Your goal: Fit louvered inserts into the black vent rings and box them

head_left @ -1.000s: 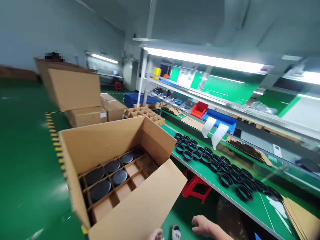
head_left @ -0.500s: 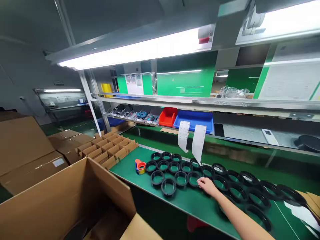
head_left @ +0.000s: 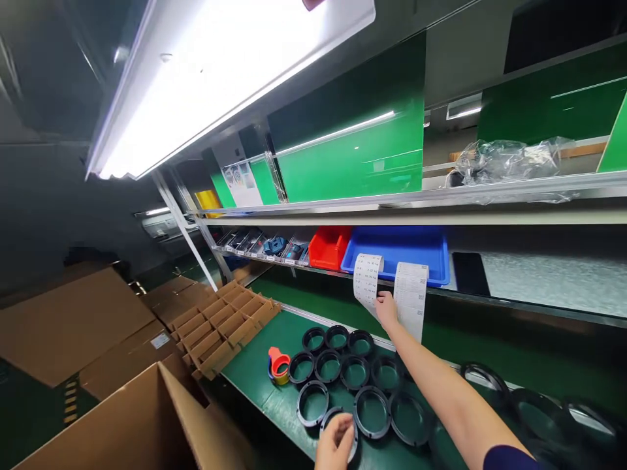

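Observation:
My right hand [head_left: 386,310] is at the shelf edge, its fingers closed on the lower part of the left strip of printed labels [head_left: 367,277]. A second label strip [head_left: 410,297] hangs just right of it from the blue tray. Low in the view, my left hand [head_left: 336,440] has its fingers curled at a black ring [head_left: 353,452] in the front row and partly covers it; the exact contact is hard to see. Several more black rings [head_left: 372,412] lie in rows on the green bench [head_left: 281,408]. My right forearm hides some of them.
A tape roll in a red holder [head_left: 279,365] sits left of the rings. Cardboard dividers [head_left: 225,326] and an open carton [head_left: 122,424] stand at the left. On the shelf are a red bin [head_left: 329,248], a blue tray [head_left: 399,251] and a black phone-like slab [head_left: 470,274].
My right hand has risen from the rings to the left label strip and taken hold of it. My left hand has come into view at a front ring. The view has moved closer.

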Demonstrator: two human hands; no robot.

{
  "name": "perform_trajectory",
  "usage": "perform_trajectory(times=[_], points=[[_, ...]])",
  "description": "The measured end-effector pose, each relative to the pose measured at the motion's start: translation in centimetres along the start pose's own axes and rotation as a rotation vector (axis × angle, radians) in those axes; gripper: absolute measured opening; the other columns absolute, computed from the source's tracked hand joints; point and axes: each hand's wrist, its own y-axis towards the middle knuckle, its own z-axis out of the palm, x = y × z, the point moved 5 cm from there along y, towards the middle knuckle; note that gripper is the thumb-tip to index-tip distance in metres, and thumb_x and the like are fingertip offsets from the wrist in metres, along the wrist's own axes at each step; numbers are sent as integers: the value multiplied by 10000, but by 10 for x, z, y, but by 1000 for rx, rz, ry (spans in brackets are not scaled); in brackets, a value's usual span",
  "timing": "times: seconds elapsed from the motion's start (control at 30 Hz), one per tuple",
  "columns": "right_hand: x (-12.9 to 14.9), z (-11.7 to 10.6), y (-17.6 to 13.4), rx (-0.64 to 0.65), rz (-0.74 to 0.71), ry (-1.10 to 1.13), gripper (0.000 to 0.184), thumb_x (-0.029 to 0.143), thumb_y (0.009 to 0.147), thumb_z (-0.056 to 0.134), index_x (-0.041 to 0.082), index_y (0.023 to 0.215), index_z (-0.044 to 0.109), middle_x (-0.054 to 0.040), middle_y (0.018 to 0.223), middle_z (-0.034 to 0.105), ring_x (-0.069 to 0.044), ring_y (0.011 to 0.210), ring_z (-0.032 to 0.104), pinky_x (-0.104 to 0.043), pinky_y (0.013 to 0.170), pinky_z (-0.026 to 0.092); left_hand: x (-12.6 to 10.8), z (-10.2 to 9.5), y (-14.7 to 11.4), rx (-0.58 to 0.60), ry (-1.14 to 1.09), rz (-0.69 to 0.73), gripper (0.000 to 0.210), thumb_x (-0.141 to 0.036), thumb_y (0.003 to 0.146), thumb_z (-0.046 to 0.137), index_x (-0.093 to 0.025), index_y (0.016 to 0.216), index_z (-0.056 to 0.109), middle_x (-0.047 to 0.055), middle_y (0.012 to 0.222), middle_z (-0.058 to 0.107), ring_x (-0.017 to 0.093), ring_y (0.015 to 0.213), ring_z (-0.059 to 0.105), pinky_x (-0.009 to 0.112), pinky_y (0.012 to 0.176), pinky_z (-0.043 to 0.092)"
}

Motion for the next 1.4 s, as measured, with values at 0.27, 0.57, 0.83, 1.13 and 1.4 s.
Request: perform_trajectory(times=[0.27, 0.57, 0.83, 1.13, 1.4], points=[[36, -40, -38, 80, -245, 45, 391, 496, 849, 563, 202, 1107, 569, -86, 932, 685, -287, 883, 666, -398, 778, 538, -125, 42, 191, -20, -111, 192, 468, -457, 801, 711, -162, 1158, 649, 129, 1091, 704, 275, 1049, 642, 405, 991, 482], [55, -68, -27, 25, -382, -123, 338, 478, 940, 550, 211, 1067, 711, -87, 1037, 710, -289, 941, 663, -400, 821, 528, -166, 124, 302, 206, -191, 41, 224, -272, 906, 722, -130, 768, 618, -44, 646, 579, 116, 561, 562, 261, 588, 512], [72, -71, -73, 131, -588, -329, 211, 292, 938, 512, 252, 829, 688, -80, 917, 617, -313, 930, 529, -449, 811, 450, -158, 128, 295, 151, -58, 107, 233, -247, 921, 697, -139, 755, 573, -58, 651, 527, 104, 556, 521, 237, 564, 480], [105, -65, -114, 362, -240, 116, 196, 420, 934, 633, 228, 907, 607, -23, 830, 580, -229, 783, 552, -318, 702, 468, -203, 100, 237, -169, 202, 475, 412, -275, 835, 686, -214, 1227, 576, 135, 1357, 537, 356, 1336, 363, 548, 1126, 231], [92, -72, -102, 24, -384, -206, 450, 507, 859, 666, 220, 1195, 577, -106, 1143, 587, -250, 830, 574, -405, 801, 503, -190, 117, 192, -51, 215, 506, 355, -371, 878, 619, -237, 1206, 590, 123, 1237, 608, 351, 1217, 454, 556, 1068, 270]])
